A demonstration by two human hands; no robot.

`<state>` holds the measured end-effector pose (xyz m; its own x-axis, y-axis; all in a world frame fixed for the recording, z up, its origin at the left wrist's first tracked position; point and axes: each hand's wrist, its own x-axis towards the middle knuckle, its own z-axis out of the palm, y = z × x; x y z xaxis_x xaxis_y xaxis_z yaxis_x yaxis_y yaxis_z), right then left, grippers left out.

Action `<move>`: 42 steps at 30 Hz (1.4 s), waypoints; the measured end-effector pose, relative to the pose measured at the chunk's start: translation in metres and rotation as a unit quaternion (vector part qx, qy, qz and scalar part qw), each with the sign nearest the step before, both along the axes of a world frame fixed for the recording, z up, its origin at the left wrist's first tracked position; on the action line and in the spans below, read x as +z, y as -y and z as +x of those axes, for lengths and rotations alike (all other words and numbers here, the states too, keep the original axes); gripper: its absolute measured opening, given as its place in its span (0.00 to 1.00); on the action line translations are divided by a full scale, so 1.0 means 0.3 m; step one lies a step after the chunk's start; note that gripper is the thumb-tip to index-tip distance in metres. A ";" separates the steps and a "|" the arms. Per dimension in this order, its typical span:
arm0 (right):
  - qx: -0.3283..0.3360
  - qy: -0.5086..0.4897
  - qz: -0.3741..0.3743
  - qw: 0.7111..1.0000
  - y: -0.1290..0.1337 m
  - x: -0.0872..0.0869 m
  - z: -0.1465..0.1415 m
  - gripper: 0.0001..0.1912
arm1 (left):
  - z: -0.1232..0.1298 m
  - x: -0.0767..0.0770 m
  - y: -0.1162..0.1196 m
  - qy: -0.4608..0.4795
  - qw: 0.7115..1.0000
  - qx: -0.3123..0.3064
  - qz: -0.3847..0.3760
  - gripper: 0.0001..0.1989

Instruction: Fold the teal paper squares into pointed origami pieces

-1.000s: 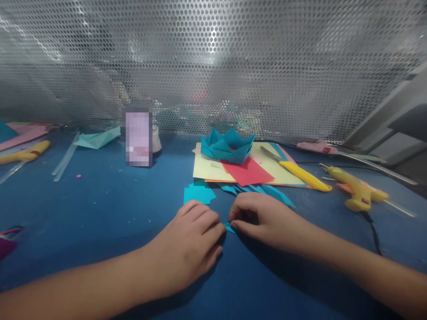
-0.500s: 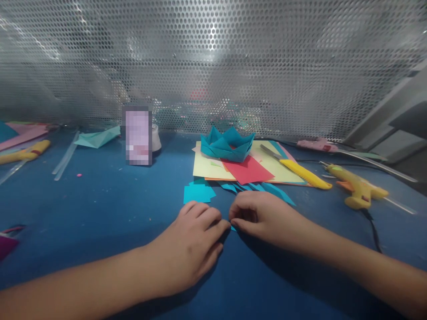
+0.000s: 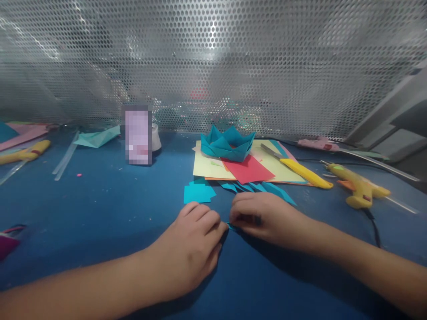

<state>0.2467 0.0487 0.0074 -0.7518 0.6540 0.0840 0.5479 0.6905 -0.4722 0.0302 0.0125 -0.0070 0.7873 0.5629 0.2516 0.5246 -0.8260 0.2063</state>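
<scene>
Between my two hands a small piece of blue paper (image 3: pixel 231 226) shows at the fingertips, mostly covered by them. My left hand (image 3: pixel 200 244) rests on the table with its fingers curled and its index finger and thumb closed at the paper's left end. From the other side my right hand (image 3: pixel 260 215) pinches the paper's right end. Just beyond my fingers lie several blue paper squares (image 3: pixel 197 194) and, beside them, folded blue paper strips (image 3: pixel 273 192). Farther back sits a pointed, crown-like blue folded-paper shape (image 3: pixel 228 146).
Coloured sheets (image 3: pixel 207 164) lie under the folded shape, with a red paper (image 3: pixel 248 169) and a yellow utility knife (image 3: pixel 305 173) on top. A yellow glue gun (image 3: pixel 360 184) with a cord is at right. A phone (image 3: pixel 137 135) stands at the back, before a perforated metal panel (image 3: pixel 213 66).
My hands have drawn slightly apart, and a little more of the blue paper shows between the fingertips. The right fingers have closed a bit further. Everything else stays put.
</scene>
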 end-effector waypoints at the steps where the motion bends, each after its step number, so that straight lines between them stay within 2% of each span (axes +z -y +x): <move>1: 0.010 0.006 0.008 1.000 -0.002 -0.003 0.004 0.08 | 0.000 0.002 0.000 0.000 1.000 0.001 0.000 0.10; 5: 0.041 0.026 0.026 0.998 -0.007 -0.008 0.014 0.09 | 0.000 0.004 -0.001 -0.001 1.000 0.007 0.003 0.10; 13: 0.061 0.029 0.070 0.995 -0.008 -0.011 0.014 0.12 | -0.006 0.001 0.002 0.011 1.000 -0.009 0.012 0.11; 19: 0.119 0.066 0.168 0.976 -0.012 -0.027 0.022 0.15 | -0.009 -0.004 0.005 0.012 0.999 -0.011 0.029 0.11; 25: 0.152 0.097 0.215 0.960 -0.009 -0.034 0.022 0.16 | -0.008 -0.011 0.004 0.015 0.998 -0.011 0.052 0.09; 29: 0.157 0.081 0.229 0.957 -0.011 -0.041 0.028 0.16 | -0.006 -0.010 -0.002 0.038 0.996 0.003 0.076 0.09; 32: 0.157 0.077 0.233 0.957 -0.012 -0.041 0.030 0.16 | -0.005 -0.005 -0.004 0.033 0.998 0.015 0.048 0.08; 36: 0.161 0.082 0.229 0.957 -0.014 -0.040 0.029 0.16 | -0.009 0.001 -0.007 0.017 1.000 0.006 0.018 0.10; 42: 0.153 0.085 0.228 0.958 -0.012 -0.045 0.032 0.15 | -0.015 -0.003 -0.021 0.013 0.999 -0.016 0.030 0.10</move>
<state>0.2562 0.0523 -0.0062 -0.9309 0.3248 0.1668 0.3286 0.9444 -0.0049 0.0257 0.0189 -0.0078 0.7972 0.5213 0.3044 0.4930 -0.8533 0.1700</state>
